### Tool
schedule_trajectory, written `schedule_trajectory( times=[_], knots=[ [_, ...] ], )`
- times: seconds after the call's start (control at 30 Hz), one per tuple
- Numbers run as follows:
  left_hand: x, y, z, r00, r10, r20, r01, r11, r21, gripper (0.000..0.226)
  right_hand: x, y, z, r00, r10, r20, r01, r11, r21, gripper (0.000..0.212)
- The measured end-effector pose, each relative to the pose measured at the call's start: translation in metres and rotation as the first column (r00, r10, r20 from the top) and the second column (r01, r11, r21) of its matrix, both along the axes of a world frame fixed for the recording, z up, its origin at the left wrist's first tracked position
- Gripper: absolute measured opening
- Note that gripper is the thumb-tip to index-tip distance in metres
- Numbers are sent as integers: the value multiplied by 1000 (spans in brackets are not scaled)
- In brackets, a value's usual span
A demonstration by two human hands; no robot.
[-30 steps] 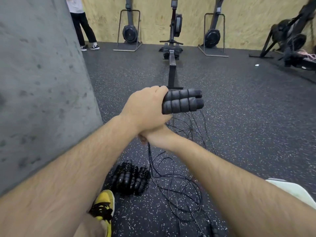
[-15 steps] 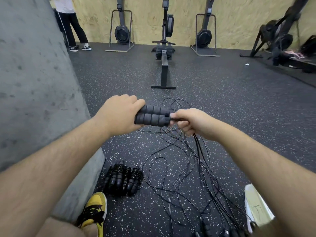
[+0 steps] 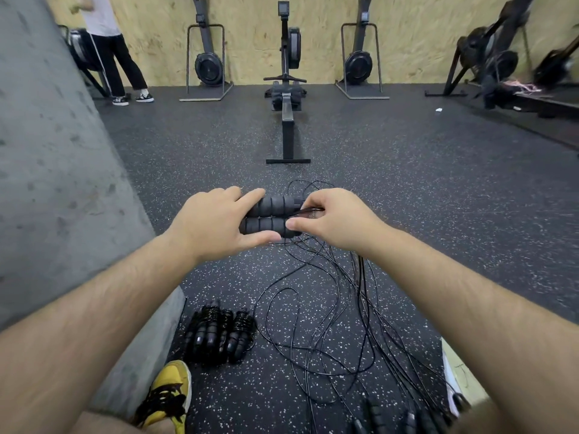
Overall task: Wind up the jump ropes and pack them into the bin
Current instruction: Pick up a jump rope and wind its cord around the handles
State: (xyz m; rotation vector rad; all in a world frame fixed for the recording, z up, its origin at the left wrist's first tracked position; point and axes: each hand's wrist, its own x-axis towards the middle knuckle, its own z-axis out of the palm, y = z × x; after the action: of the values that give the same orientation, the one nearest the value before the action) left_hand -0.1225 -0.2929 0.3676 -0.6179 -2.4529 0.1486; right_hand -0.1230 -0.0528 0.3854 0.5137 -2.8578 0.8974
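Note:
My left hand (image 3: 216,223) grips two black ribbed jump rope handles (image 3: 270,216), held side by side and level. My right hand (image 3: 333,219) pinches the thin black cord (image 3: 308,209) right at the handles' right end. From there the loose cord (image 3: 316,311) hangs down into a tangle of loops on the floor. Wound-up rope bundles (image 3: 219,333) lie on the floor by the concrete pillar. The edge of a white bin (image 3: 451,368) shows at the lower right, partly hidden by my right forearm.
A concrete pillar (image 3: 59,183) fills the left side. My yellow shoe (image 3: 170,393) is beside the bundles. More black handles (image 3: 391,418) lie at the bottom edge. A rowing machine (image 3: 286,98) stands ahead, exercise bikes line the wooden wall, and a person (image 3: 109,48) stands far left.
My right hand came out from under my left wrist to the handles' right end and now pinches the cord there. The handles dropped lower and the view tilted slightly.

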Motion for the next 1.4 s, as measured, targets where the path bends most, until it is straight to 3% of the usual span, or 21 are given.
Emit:
schedule_trajectory(
  times=[0.17, 0.4, 0.6, 0.77, 0.93, 1.2, 1.4],
  knots=[
    [-2, 4, -1, 999, 32, 35, -31, 999, -21, 86, 6, -4, 1, 987, 47, -154, -17, 982, 186, 28],
    [-5, 1, -3, 997, 40, 74, -42, 999, 28, 77, 9, -1, 6, 974, 105, -200, -64, 978, 199, 21],
    [-4, -2, -5, 992, 23, 122, -29, 998, 48, 75, 11, -1, 7, 963, 167, -211, -105, 955, 276, 40],
    [-4, -7, -3, 990, 21, 137, -28, 998, 48, 73, 10, 1, 10, 943, 222, -246, -135, 936, 326, 20],
    [-3, -8, -3, 988, 22, 152, -26, 999, 24, 70, 5, 7, 16, 919, 270, -286, -138, 901, 410, 22],
    [5, -1, 1, 987, -58, 153, 52, 998, 45, 76, -5, 15, 17, 896, 241, -372, -144, 952, 269, 14],
    [12, 4, 3, 971, -175, 166, 161, 983, 94, 78, -11, 21, 15, 944, 159, -288, -149, 987, 55, 8]
  ],
)
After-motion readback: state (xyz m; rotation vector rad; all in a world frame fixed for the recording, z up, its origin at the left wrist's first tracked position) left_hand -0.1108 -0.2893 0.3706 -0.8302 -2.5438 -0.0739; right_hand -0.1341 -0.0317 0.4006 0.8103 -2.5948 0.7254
